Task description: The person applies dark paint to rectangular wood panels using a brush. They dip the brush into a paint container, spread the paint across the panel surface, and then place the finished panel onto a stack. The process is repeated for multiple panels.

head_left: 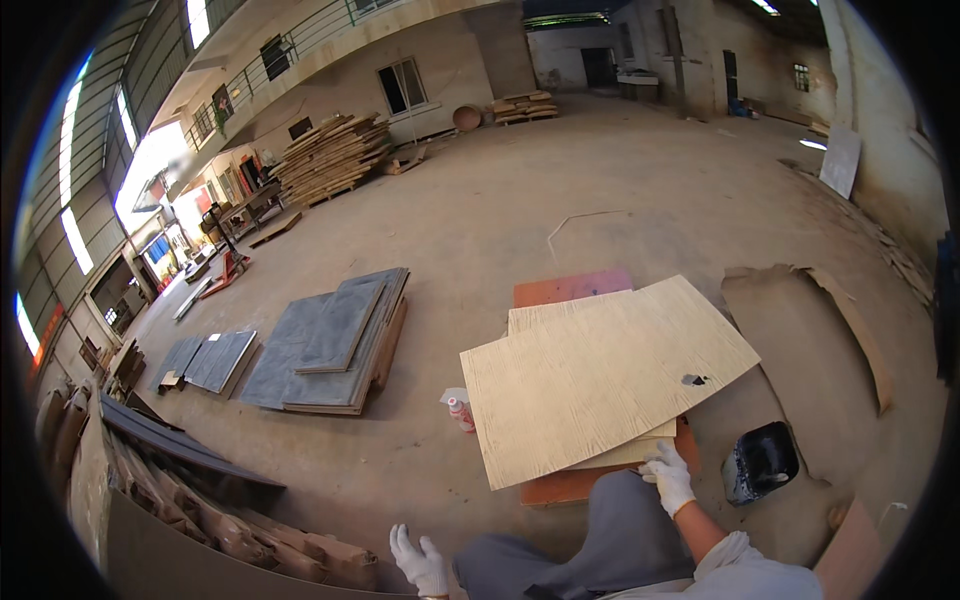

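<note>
My left hand [418,563], in a white glove, is raised at the lower edge beside my grey-trousered knee. It holds nothing and its fingers are apart. My right hand [668,478], also gloved, is by the near edge of a stack of boards, its fingers loosely spread with nothing visible in them. Whether it touches the boards I cannot tell. The top board [600,375] is a large cream panel with wood-grain texture, lying skewed over other cream boards and an orange-red board [565,488]. A small dark irregular patch or object [694,380] shows on the top board.
A black open container [762,462] stands right of my right hand. Brown sheet material [795,350] lies beyond it. A red-and-white bottle [460,414] is left of the boards. Grey panels [320,345] are stacked farther left, with wrapped panels [220,510] at lower left and timber [335,155] behind.
</note>
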Demonstrator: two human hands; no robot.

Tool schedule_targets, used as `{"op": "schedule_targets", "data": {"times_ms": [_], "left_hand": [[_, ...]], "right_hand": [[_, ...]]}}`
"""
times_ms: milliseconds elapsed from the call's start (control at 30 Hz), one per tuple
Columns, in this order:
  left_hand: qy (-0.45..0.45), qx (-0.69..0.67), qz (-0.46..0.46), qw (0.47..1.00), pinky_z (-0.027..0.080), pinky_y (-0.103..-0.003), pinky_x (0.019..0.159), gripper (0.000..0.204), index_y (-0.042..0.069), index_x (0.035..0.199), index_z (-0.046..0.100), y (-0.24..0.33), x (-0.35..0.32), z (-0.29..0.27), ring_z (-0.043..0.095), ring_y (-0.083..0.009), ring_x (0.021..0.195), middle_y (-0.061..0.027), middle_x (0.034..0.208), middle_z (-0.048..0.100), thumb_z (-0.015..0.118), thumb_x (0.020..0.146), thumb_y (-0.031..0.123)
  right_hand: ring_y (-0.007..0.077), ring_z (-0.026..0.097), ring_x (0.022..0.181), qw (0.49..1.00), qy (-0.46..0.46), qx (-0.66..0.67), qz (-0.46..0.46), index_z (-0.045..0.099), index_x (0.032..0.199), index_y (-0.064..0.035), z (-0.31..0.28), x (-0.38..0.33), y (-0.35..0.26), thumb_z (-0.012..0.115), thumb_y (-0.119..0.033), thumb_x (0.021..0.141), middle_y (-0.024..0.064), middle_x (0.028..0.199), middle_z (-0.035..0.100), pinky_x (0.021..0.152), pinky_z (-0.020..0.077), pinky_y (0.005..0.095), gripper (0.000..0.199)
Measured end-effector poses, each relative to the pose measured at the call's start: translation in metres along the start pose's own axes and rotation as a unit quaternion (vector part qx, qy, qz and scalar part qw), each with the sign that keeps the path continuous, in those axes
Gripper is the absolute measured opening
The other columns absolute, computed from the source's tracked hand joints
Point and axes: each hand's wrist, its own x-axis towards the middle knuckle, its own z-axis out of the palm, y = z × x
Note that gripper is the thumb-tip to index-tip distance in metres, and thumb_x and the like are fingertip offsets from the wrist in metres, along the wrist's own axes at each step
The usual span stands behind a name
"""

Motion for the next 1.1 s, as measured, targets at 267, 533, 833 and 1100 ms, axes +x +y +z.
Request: {"op": "schedule_targets", "data": {"times_ms": [267,533,833,1100], "left_hand": [[-0.436,0.043,0.183,0.880,0.050,-0.049,0.112,0.051,0.010,0.140,0.065,0.165,0.045,0.200,0.060,-0.0371,0.133,-0.0158,0.142,0.066,0.068,0.096,0.035],[-0.447,0.234,0.257,0.824,0.037,-0.056,0.117,0.056,0.006,0.145,0.059,0.229,-0.012,0.289,0.049,-0.0433,0.140,-0.0241,0.151,0.053,0.061,0.093,0.027],[-0.514,0.305,0.250,0.762,0.034,-0.057,0.118,0.069,0.000,0.148,0.055,0.247,-0.016,0.281,0.049,-0.0444,0.140,-0.0265,0.150,0.051,0.068,0.088,0.033],[-0.487,0.351,0.309,0.738,0.039,-0.054,0.113,0.071,-0.002,0.149,0.052,0.235,-0.014,0.285,0.050,-0.0423,0.139,-0.0247,0.149,0.051,0.071,0.088,0.028]], "right_hand": [[0.0132,0.069,0.085,0.969,0.211,0.124,-0.041,0.042,0.165,-0.0030,-0.167,-0.018,0.043,0.059,-0.001,0.103,0.0062,0.117,0.071,0.072,0.0558,0.0267,0.064],[0.0175,0.070,0.086,0.955,0.286,0.073,-0.007,0.050,0.160,-0.0044,-0.259,-0.021,0.050,0.051,-0.004,0.106,0.0099,0.119,0.072,0.076,0.0574,0.0319,0.054],[0.0178,0.072,0.086,0.990,0.118,0.068,-0.033,0.052,0.155,0.0016,-0.219,0.036,0.027,0.051,0.003,0.103,0.0128,0.117,0.073,0.077,0.0595,0.0295,0.052],[0.0202,0.073,0.092,0.999,-0.019,0.031,0.014,0.052,0.154,0.0047,-0.172,0.050,0.026,0.055,0.001,0.103,0.0161,0.119,0.073,0.086,0.0600,0.0326,0.051]]}}
